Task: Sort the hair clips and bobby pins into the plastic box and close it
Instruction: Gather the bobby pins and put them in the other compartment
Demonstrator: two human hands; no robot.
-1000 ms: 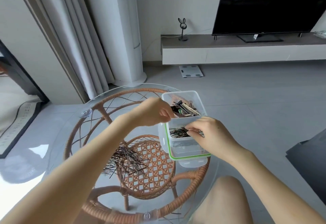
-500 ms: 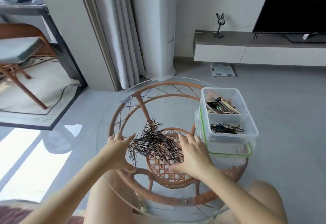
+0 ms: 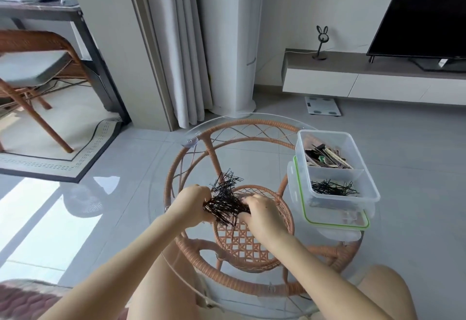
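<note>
Roughly at the middle of the room stands a round glass-topped table on a woven orange rattan frame. On its right side sits a clear rectangular plastic box with two compartments. It rests on top of its own clear lid with a green seal, so the box is uncovered.

A seated person leans over the table. Their left hand and right hand meet at the centre of the glass. The fingers of both curl inward from either side around a bristling heap of thin black metal bobby pins, squeezing it into one bundle. A few pins stick out past the far side of the grip.

A smaller scatter of matching pins lies in the box's near compartment. Assorted dark and tan hair clips fill the far one.

The step in hand looks like gathering the pins left on the table. Next, the bundle would need lifting without shedding and carrying right to the near compartment. The lid must then come out from beneath and be pressed on.
</note>
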